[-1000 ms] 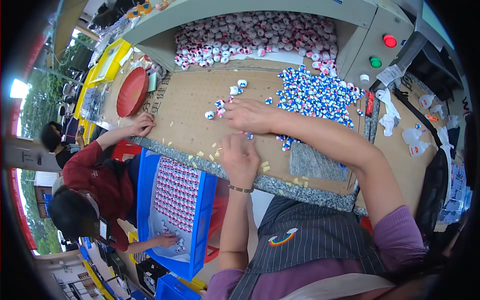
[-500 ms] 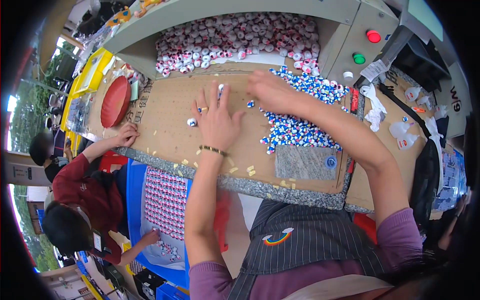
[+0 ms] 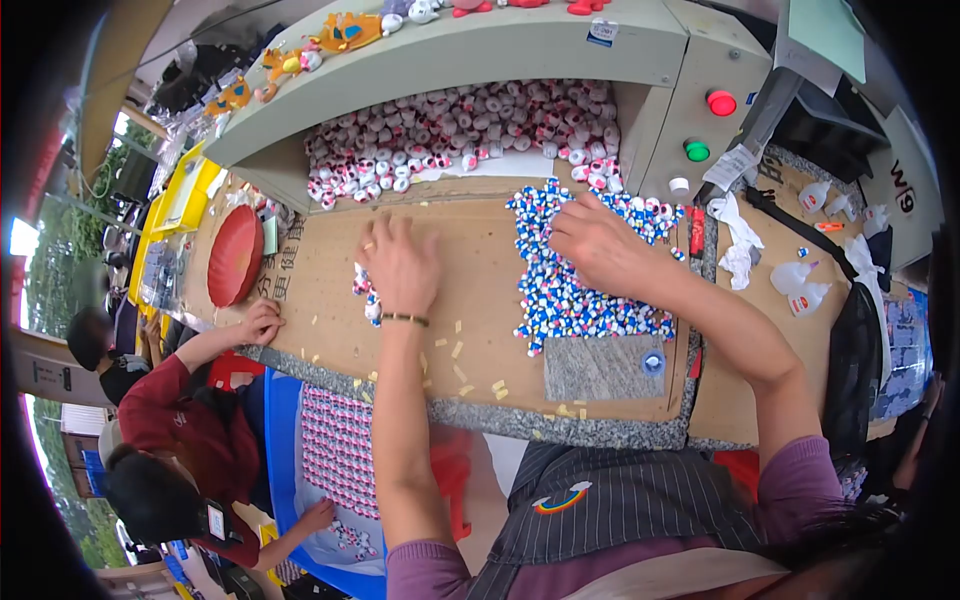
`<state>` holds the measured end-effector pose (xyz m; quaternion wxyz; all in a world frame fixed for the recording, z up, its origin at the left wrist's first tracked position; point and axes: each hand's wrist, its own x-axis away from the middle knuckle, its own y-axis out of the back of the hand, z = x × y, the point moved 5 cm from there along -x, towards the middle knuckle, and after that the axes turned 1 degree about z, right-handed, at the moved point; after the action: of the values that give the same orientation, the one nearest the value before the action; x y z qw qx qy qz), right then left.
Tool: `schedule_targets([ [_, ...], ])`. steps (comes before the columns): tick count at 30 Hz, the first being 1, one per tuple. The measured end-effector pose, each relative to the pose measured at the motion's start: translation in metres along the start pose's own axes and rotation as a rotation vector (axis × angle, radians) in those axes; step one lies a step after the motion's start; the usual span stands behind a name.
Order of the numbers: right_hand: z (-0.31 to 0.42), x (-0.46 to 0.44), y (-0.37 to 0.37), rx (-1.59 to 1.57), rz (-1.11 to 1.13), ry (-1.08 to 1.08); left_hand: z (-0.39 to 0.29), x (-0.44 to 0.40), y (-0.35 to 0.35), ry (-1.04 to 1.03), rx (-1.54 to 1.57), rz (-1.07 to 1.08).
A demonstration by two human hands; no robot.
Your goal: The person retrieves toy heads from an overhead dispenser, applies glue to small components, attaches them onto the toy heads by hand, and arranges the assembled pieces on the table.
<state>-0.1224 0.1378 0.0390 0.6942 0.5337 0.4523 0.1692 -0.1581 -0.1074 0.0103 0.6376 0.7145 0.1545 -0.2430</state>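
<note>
My left hand [image 3: 400, 265] is over the left half of the brown board [image 3: 470, 240], fingers apart and slightly blurred, above a few small white, pink and blue pieces [image 3: 366, 290]. Farther right, my right hand [image 3: 597, 243] has its fingers bent together at the upper part of a spread of small blue and white pieces [image 3: 590, 308]. Whether a piece is between those fingers is hidden. Behind the board, many white and pink pieces [image 3: 470, 125] fill the opening of a grey machine [image 3: 655, 120].
A red bowl [image 3: 236, 256] stands at the left. A co-worker in a dark red shirt [image 3: 180, 430] reaches into a blue crate [image 3: 285, 450] holding rows of pieces. A grey slab [image 3: 590, 372], white cloth [image 3: 738, 240] and white bottles [image 3: 800, 285] are on the right.
My left hand has come down over the small pieces on the left. My right hand has moved from the spread's upper left edge onto the blue and white pieces.
</note>
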Motion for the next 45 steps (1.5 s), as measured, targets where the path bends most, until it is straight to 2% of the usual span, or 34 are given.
schedule_targets([
  [2,-0.004,0.012,0.013,-0.035,0.009,-0.051,-0.009,-0.039,-0.027,0.021,0.261,0.003],
  [4,-0.008,0.02,0.02,-0.084,-0.035,-0.104,-0.012,-0.076,-0.064,0.198,0.485,0.02],
  [7,-0.012,0.034,0.03,-0.13,-0.087,-0.157,-0.035,-0.124,-0.087,0.264,0.347,0.003],
  [10,-0.012,0.052,0.038,-0.201,-0.077,-0.198,-0.054,-0.128,-0.101,0.346,0.247,-0.014],
  [11,-0.013,0.058,0.039,-0.238,-0.079,-0.216,-0.05,-0.123,-0.11,0.211,0.249,-0.187],
  [13,-0.015,0.069,0.038,-0.32,-0.079,-0.258,-0.045,-0.119,-0.108,-0.021,0.419,-0.138],
  [14,-0.017,0.074,0.038,-0.335,-0.07,-0.288,-0.053,-0.11,-0.099,-0.212,0.387,-0.236],
  [17,-0.021,0.086,0.043,-0.345,-0.096,-0.337,-0.057,-0.083,-0.083,-0.196,0.631,-0.069],
  [18,-0.024,0.091,0.046,-0.362,-0.073,-0.376,-0.059,-0.073,-0.076,-0.27,0.674,-0.106],
  [21,-0.031,0.11,0.055,-0.338,-0.094,-0.454,-0.057,-0.044,-0.068,-0.19,1.01,0.025],
  [24,-0.03,0.124,0.054,-0.301,-0.065,-0.554,-0.063,-0.039,-0.037,-0.16,0.574,-0.269],
  [27,-0.026,0.133,0.045,-0.261,-0.002,-0.603,-0.047,-0.043,-0.072,0.071,0.477,-0.151],
  [28,-0.021,0.134,0.043,-0.279,0.003,-0.618,-0.048,-0.042,-0.076,0.066,0.362,-0.083],
  [31,-0.016,0.137,0.037,-0.365,-0.042,-0.638,-0.066,-0.031,-0.075,-0.099,0.701,0.094],
  [33,-0.017,0.141,0.023,-0.406,-0.101,-0.68,-0.079,-0.013,-0.061,-0.125,0.782,0.18],
  [34,-0.016,0.14,0.022,-0.392,-0.119,-0.672,-0.081,-0.005,-0.052,-0.176,0.751,0.107],
  [37,-0.018,0.14,0.021,-0.473,-0.024,-0.761,-0.07,0.015,-0.045,-0.02,1.039,0.265],
  [38,-0.015,0.139,0.028,-0.468,-0.083,-0.708,-0.066,0.025,-0.048,0.083,1.203,0.318],
  [41,-0.011,0.14,0.037,-0.394,-0.163,-0.667,-0.06,0.049,-0.03,0.37,1.594,0.276],
  [42,-0.011,0.142,0.04,-0.367,-0.137,-0.647,-0.056,0.056,-0.025,0.428,1.569,0.246],
  [44,-0.01,0.149,0.047,-0.509,-0.214,-0.769,-0.048,0.072,-0.014,0.527,1.473,0.187],
  [45,-0.009,0.153,0.05,-0.578,-0.251,-0.831,-0.048,0.076,-0.005,0.445,1.315,0.168],
])
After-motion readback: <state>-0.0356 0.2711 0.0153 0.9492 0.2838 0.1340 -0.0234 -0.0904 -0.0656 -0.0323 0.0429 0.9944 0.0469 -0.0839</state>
